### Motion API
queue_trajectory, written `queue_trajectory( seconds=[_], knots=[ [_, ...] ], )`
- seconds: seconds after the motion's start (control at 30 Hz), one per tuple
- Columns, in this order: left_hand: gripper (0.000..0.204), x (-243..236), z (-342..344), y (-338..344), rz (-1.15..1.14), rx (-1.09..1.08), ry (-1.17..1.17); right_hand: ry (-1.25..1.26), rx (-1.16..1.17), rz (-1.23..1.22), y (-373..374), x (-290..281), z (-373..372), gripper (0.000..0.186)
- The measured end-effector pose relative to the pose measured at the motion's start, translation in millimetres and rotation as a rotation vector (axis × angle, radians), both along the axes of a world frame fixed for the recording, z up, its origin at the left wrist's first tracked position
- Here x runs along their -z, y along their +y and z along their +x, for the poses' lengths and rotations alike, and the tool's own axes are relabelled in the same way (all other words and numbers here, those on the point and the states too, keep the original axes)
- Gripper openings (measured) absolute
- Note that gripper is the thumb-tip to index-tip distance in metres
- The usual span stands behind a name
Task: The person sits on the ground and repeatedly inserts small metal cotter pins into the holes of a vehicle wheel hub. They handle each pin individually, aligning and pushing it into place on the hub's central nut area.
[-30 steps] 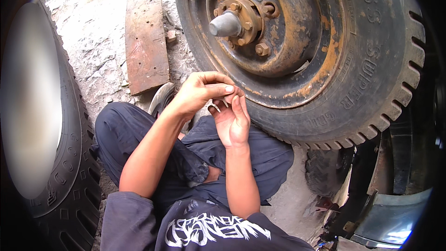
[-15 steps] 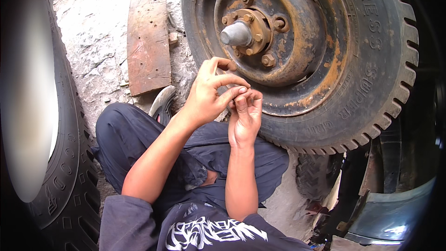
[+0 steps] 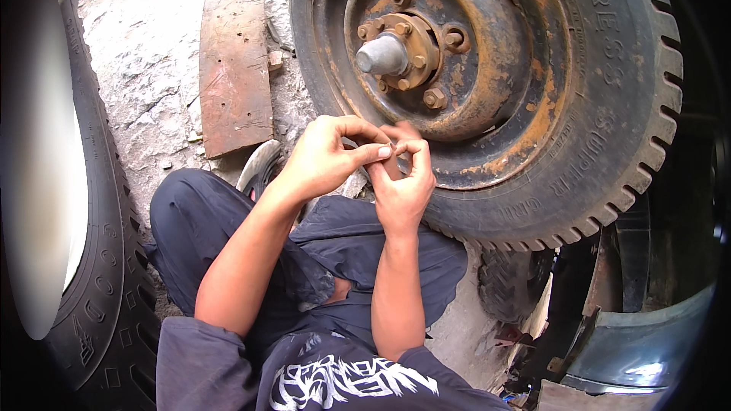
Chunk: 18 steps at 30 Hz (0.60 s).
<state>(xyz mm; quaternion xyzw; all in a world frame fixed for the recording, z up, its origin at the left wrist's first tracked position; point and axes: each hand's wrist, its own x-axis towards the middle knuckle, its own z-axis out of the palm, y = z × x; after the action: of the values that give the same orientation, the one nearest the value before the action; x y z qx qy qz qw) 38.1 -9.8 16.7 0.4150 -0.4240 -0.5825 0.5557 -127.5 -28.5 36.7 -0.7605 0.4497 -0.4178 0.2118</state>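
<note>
My left hand and my right hand meet at the fingertips above my lap. The left thumb and index finger are pinched together, and the right fingers are curled against them. Whatever they pinch is too small to make out; a tiny dark bit shows at the left fingertips. Just beyond my hands stands a large truck wheel with a black tire and a rusty steel rim. At its middle sits a hub with several bolts and a grey tapered axle end.
A rusty curved metal plate with small holes lies on the rough pale ground. Another tire stands close on my left. At the lower right are a smaller treaded tire and a glossy blue-grey panel. My bent legs lie beneath my hands.
My left fingers have closed from a looser spread into a tighter pinch. The right hand has turned and its fingers have curled in. The view has shifted slightly.
</note>
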Motion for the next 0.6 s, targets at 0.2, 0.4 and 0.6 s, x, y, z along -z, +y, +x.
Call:
queue_trajectory(
  seconds=[0.2,0.4,0.6],
  knots=[
    [0.021,-15,1,1,0.027,-0.004,0.228,-0.954,-0.246,0.481,15,16,5,0.021],
    [0.039,-2,-17,-10,-0.131,-0.308,0.157,-0.509,0.234,0.052,-18,-13,24,0.024],
    [0.03,-1,-12,-9,-0.044,-0.352,0.15,-0.151,0.38,-0.135,-52,-56,48,0.023]
  ],
)
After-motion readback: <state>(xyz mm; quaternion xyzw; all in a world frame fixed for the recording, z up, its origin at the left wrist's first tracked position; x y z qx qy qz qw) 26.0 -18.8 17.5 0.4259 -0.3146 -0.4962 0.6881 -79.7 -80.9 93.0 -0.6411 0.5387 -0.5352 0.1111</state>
